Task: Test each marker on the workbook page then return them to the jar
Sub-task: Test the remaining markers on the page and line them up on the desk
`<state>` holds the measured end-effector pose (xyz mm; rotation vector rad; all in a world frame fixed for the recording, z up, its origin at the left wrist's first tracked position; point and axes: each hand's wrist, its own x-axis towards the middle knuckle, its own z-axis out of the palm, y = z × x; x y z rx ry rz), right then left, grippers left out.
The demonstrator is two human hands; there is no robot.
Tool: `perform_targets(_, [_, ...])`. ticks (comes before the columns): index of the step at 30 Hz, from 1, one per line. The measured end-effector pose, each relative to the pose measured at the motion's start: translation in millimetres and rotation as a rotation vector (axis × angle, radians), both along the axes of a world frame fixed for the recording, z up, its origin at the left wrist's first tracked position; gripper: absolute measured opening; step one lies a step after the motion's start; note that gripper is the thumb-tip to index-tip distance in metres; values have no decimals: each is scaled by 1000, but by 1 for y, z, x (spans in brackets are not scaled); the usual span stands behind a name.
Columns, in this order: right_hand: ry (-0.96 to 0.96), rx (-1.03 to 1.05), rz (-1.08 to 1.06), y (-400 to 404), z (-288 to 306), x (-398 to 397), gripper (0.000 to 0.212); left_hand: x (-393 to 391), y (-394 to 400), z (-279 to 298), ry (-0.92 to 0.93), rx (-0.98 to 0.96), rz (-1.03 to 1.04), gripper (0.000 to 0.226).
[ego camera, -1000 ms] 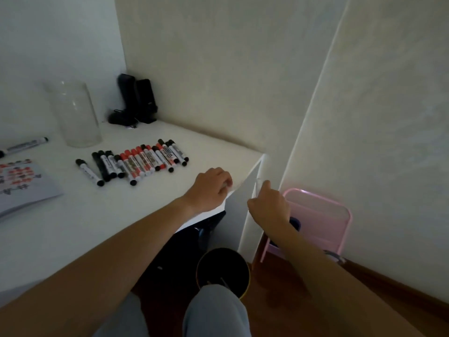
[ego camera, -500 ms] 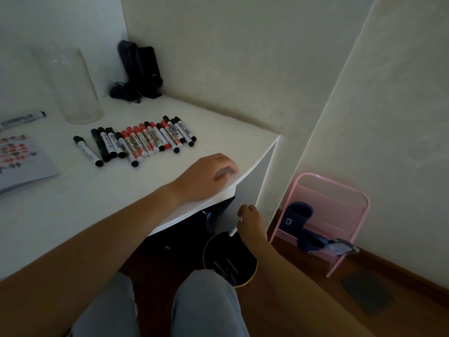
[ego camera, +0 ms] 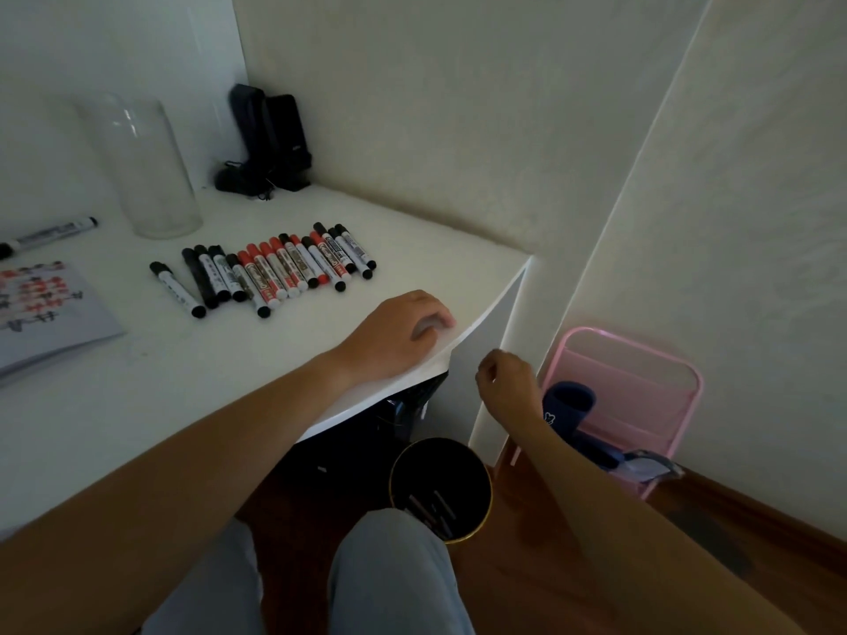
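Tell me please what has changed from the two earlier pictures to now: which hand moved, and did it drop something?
The right hand went down over the black bin pinching a thin pale item, then came back up beside the desk edge; that item no longer shows in its fingers. The left hand stayed resting near the desk corner. The row of markers, glass jar and workbook lie as before.

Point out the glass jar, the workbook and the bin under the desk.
glass jar [ego camera: 151, 176]: head view, middle of its clear wall.
workbook [ego camera: 55, 323]: head view, open page.
bin [ego camera: 486, 478]: head view, right rim.
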<state>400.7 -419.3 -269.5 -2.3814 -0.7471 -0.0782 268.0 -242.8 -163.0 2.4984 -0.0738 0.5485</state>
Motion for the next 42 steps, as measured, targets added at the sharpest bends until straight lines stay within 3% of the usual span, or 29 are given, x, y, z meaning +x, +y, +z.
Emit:
perform_targets(5, [-253,266,-27,4,46,-13,9,-4,2,1,-36,-30,120,29])
perform_targets(10, [-392,386,120,39,99,-34,3,-12,5,5,-32,8,211,21])
perform_targets(16, [-336,354,331,100,127,-57,4,-40,28,17,-58,104,257,26])
perform_targets(27, [-259,186,482,174,112,-96,9,-99,88,10,-103,153,447,25])
perform_targets(32, [-337,143,496,178,106,-98,9,-109,92,1,-154,174,453,12])
perform_targets(42, [-344,60,439,175,113,-104,10,-104,95,0,-153,123,451,14])
